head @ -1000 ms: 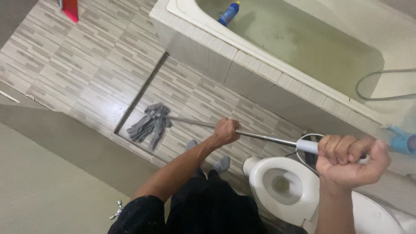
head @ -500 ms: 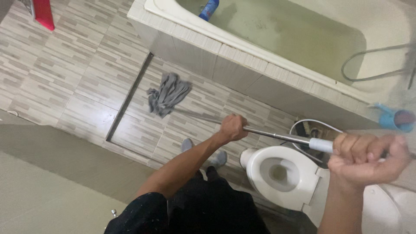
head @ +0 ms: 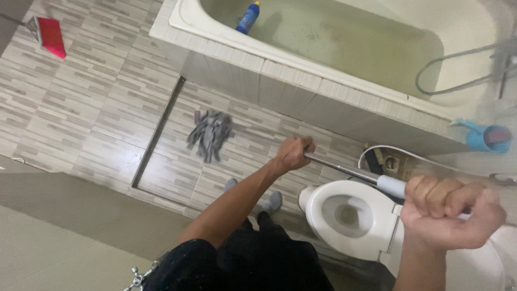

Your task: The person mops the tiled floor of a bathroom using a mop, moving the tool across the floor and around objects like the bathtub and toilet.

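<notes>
mopping step in hand: both hands work 1 mop over the tiled floor (head: 107, 102). left hand (head: 293, 152) is fisted around the metal mop handle (head: 344, 171) midway, arm stretched forward. right hand (head: 449, 210) is clenched on the pale grip end, close to the camera, above the toilet (head: 350, 215). hands sit well apart along the pole. grey mop head (head: 210, 134) lies on the tiles near the bathtub (head: 258, 75) wall, beside the floor drain channel (head: 157, 134). next stroke calls for steady 2-handed push or pull, keeping the head flat.

Grey stringy mop head (head: 210, 134) flat on the tiled floor (head: 97, 108) beside the bathtub wall, metal handle (head: 344, 170) slanting up, white grip end
</notes>
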